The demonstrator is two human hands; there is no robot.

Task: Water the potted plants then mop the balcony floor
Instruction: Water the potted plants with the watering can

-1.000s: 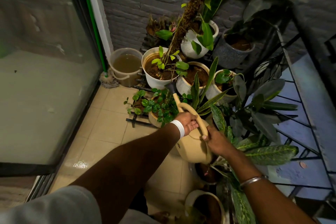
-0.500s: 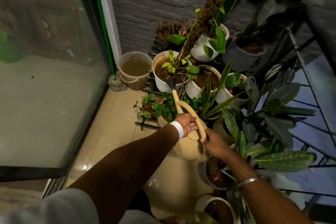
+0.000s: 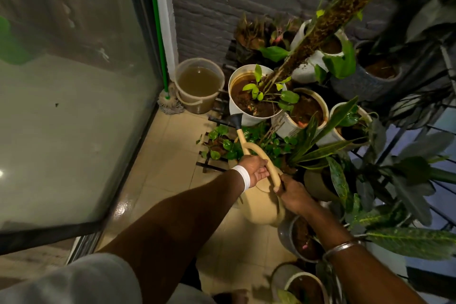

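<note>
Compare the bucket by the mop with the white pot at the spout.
The bucket holds murky brown water; the white pot holds dark soil and a small green plant. The bucket is translucent beige with a handle; the white pot is opaque. Both are round and open-topped.

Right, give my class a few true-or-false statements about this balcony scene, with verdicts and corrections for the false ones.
1. The left hand and right hand both grip the watering can by its handle. True.
2. The bucket is empty. False: it holds murky water.
3. The mop lies flat on the floor. False: it leans upright in the corner, beside the bucket.
4. The watering can's spout points toward the white pot. True.
</note>
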